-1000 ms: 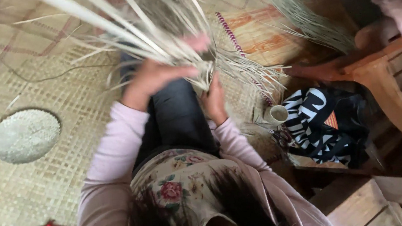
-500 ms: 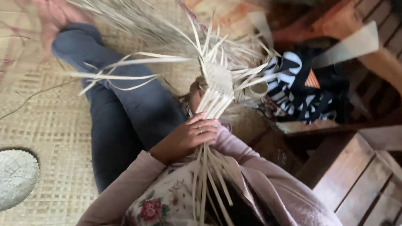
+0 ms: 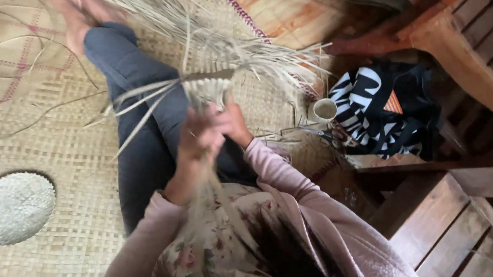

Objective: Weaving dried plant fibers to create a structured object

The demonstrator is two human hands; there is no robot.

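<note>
- A round woven disc [image 3: 13, 208] lies on the mat [image 3: 66, 152], well to the left of my weave.
- My left hand [image 3: 198, 137] is closed around the strips just under the weave [image 3: 208, 90], their loose tails trailing down toward my chest.
- My right hand [image 3: 230, 122] touches the weave's lower right; blur hides whether it pinches a strip, so I cannot tell.
- Risk, as I judge it: long strips fanning left of the weave could snag my trouser leg [image 3: 138, 106] and slip out if my grip slackens.
- A small cup [image 3: 324, 110] stands right of the weave; a swinging strip might tip it.
</note>
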